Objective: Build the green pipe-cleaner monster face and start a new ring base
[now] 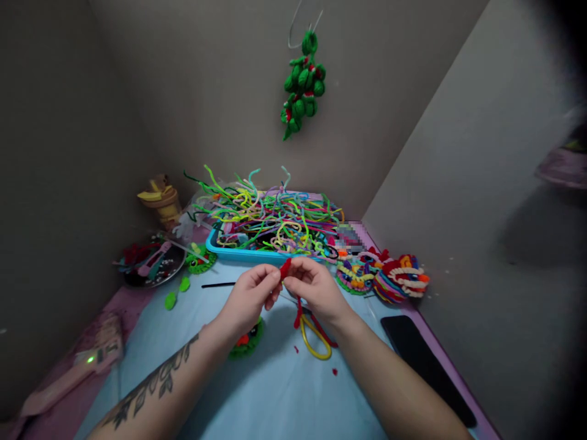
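Because red piece (285, 269) looks small, left hand (253, 294) and right hand (316, 286) pinch it; tray (247, 252) far, presumably leaving room.

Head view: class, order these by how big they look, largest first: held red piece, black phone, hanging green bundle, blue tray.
1. Blue tray
2. Black phone, though nearer the camera
3. Hanging green bundle
4. Held red piece
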Tool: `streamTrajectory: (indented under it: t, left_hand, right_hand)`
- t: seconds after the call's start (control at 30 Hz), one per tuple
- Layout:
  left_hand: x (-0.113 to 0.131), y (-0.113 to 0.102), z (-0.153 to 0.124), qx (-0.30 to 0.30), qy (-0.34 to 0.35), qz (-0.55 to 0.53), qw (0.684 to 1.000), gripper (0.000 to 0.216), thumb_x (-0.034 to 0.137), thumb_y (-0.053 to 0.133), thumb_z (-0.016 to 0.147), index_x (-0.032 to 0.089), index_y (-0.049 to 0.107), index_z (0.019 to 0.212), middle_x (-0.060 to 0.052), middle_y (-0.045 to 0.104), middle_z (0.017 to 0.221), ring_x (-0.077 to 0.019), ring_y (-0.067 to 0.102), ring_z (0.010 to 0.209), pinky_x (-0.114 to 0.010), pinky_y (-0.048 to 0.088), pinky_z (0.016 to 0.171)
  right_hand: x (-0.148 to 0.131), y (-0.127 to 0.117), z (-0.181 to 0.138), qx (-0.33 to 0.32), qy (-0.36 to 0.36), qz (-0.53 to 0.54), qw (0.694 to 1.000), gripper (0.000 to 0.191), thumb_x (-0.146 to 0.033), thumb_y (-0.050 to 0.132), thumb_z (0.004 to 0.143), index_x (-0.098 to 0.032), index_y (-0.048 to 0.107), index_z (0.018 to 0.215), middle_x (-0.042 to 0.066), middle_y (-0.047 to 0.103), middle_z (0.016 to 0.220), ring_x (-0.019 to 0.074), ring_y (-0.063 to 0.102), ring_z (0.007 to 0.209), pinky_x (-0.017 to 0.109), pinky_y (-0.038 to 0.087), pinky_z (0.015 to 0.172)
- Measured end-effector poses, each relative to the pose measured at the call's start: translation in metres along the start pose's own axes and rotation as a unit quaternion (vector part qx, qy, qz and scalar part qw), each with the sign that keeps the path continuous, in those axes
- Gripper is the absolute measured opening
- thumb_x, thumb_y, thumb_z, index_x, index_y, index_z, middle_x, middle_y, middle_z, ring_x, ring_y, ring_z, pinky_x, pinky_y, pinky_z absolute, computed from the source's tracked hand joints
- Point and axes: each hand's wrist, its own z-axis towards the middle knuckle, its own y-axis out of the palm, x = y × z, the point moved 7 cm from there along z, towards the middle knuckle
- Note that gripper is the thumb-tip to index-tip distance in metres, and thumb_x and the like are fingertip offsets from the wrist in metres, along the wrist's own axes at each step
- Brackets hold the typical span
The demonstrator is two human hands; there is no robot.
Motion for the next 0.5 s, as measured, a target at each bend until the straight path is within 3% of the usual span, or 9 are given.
streamTrajectory:
  t: [0.2,0.27,0.43,0.5]
  left_hand:
    - [-0.001,0.0,0.0,-0.017,-0.006,-0.018,1.0,0.03,0.04,0.062,0.079,0.015,0.05,0.067,0.006,0.044,0.052,-0.0021,0.031,0.04,-0.014,0.022,0.036]
    - [-0.003,0.004,-0.001,-0.038,-0.03,-0.053,0.997,0.029,0.038,0.063,0.078,0.015,0.049,0.067,0.006,0.044,0.053,-0.0014,0.03,0.04,-0.012,0.02,0.035]
    - [-0.013,0.018,-0.007,-0.11,-0.144,-0.155,0.971,0.028,0.032,0.071,0.072,0.013,0.05,0.069,0.005,0.042,0.057,0.0001,0.029,0.041,-0.009,0.015,0.033]
    - [-0.016,0.021,-0.01,-0.129,-0.181,-0.187,0.957,0.027,0.027,0.072,0.07,0.014,0.049,0.071,0.005,0.042,0.058,0.0004,0.029,0.041,-0.008,0.013,0.032]
  right_hand:
    - [-0.01,-0.009,0.0,0.041,-0.033,-0.124,0.991,0.01,-0.022,0.068,0.07,-0.018,0.062,0.078,-0.001,0.059,0.069,0.0119,0.052,0.064,0.025,0.042,0.061]
    - [-0.01,-0.011,0.0,0.045,-0.046,-0.122,0.99,0.013,-0.022,0.068,0.071,-0.019,0.063,0.082,-0.001,0.059,0.07,0.0122,0.053,0.065,0.025,0.042,0.062]
    - [0.001,-0.004,0.002,-0.047,-0.026,-0.001,0.999,0.034,-0.03,0.071,0.072,-0.024,0.064,0.105,-0.001,0.061,0.075,0.0127,0.057,0.068,0.025,0.045,0.065]
    - [0.005,-0.002,0.002,-0.078,-0.008,0.022,0.997,0.033,-0.033,0.071,0.073,-0.024,0.066,0.104,0.0,0.061,0.076,0.0128,0.057,0.068,0.025,0.046,0.065]
